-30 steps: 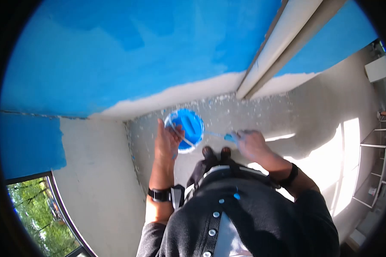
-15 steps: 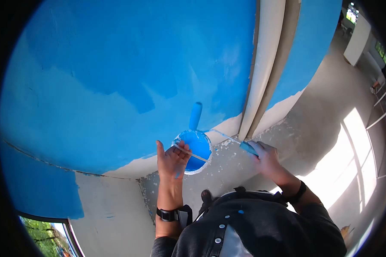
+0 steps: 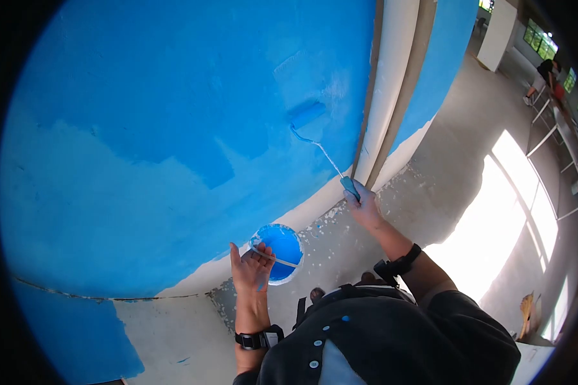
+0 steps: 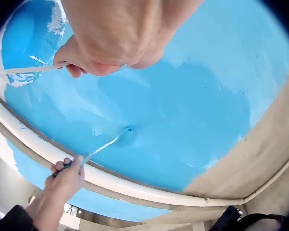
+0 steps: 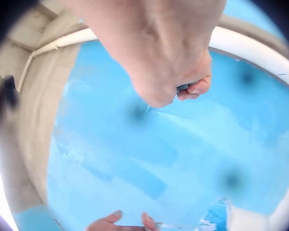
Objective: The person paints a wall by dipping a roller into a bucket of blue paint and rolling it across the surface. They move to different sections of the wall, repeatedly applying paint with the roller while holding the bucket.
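In the head view my right hand (image 3: 366, 208) grips the teal handle (image 3: 350, 187) of a paint roller (image 3: 309, 114), whose blue sleeve lies against the blue wall (image 3: 192, 83). My left hand (image 3: 252, 273) is palm up, its fingers hooked under the white bail (image 3: 279, 260) of a paint bucket (image 3: 284, 240) holding blue paint. The left wrist view shows the bail (image 4: 36, 69) running into the curled fingers of my left hand (image 4: 115, 38). From the right wrist, my right hand (image 5: 168, 57) hides most of the handle (image 5: 183, 88).
A pale vertical pipe (image 3: 392, 83) runs down the wall to the right of the roller. An unpainted white strip (image 3: 202, 278) borders the paint's lower edge. Paint specks dot the grey floor (image 3: 430, 199). Another person (image 3: 544, 78) is at the far right near a metal frame.
The roller has gone from inside the bucket up onto the wall, carried by my right hand. The head view has shifted, showing more wall and the distant person.
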Motion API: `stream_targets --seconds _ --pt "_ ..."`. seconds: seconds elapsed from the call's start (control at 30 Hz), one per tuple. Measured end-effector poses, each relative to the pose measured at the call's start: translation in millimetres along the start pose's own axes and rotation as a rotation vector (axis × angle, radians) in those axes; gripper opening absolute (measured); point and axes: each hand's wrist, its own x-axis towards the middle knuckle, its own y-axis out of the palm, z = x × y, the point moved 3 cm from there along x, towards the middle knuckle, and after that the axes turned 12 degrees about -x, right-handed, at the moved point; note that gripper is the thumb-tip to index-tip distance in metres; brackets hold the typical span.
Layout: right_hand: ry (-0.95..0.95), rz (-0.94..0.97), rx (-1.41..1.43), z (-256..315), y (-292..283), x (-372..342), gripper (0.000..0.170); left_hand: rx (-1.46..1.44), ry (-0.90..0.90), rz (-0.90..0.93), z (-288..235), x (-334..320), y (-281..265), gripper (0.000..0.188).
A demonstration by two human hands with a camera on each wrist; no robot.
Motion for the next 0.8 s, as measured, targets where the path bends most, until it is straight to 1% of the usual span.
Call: stream_targets --seconds 0.03,0.1,0.13,0.2,0.27,0.33,0.4,0.43,0.5,0.53,0.57,0.6,0.63,0.7,0.8 --pt "0.007 0.000 0.000 -11 1 3 0.027 -0.001 -0.001 -0.025 1 5 -8 0.069" --pt "-0.046 -0.079 0.003 -24 3 17 0.027 -0.001 -0.012 -0.059 -2 11 -21 0.070" --pt "-0.040 -0.082 0.006 -19 -4 36 0.027 -0.004 -0.020 -0.090 -2 17 -19 0.072" --pt "-0.188 -0.315 0.078 10 -26 65 0.024 0.009 -0.006 -0.111 -6 18 -26 0.072" --pt "-0.206 -0.323 0.107 37 -54 102 0.023 0.012 0.029 -0.200 -6 18 -35 0.071" --pt "-0.241 -0.341 0.139 52 -89 124 0.022 -0.001 0.055 -0.170 0 13 -33 0.073" --pt "-0.143 -0.217 0.074 54 -101 136 0.023 -0.070 0.116 -0.232 2 7 -34 0.071" --pt "-0.143 -0.215 0.072 39 -94 132 0.023 -0.107 0.149 -0.234 3 7 -36 0.070" --pt "-0.129 -0.197 0.000 -7 -68 115 0.022 -0.137 0.154 -0.228 -1 12 -51 0.070" --pt "-0.132 -0.194 -0.006 -22 -62 103 0.022 -0.164 0.161 -0.225 -1 15 -60 0.070" --pt "-0.102 -0.158 0.010 -34 -57 90 0.021 -0.194 0.183 -0.253 0 14 -65 0.072" --pt "-0.071 -0.123 0.029 -34 -58 86 0.020 -0.194 0.183 -0.252 0 15 -68 0.072" --pt "-0.070 -0.124 0.030 -34 -62 96 0.020 -0.209 0.202 -0.285 1 18 -66 0.073" --pt "-0.184 -0.265 0.005 -22 -76 110 0.020 -0.221 0.221 -0.315 0 20 -73 0.073" --pt "-0.200 -0.241 -0.062 19 -103 149 0.022 -0.244 0.220 -0.300 -1 24 -83 0.073"
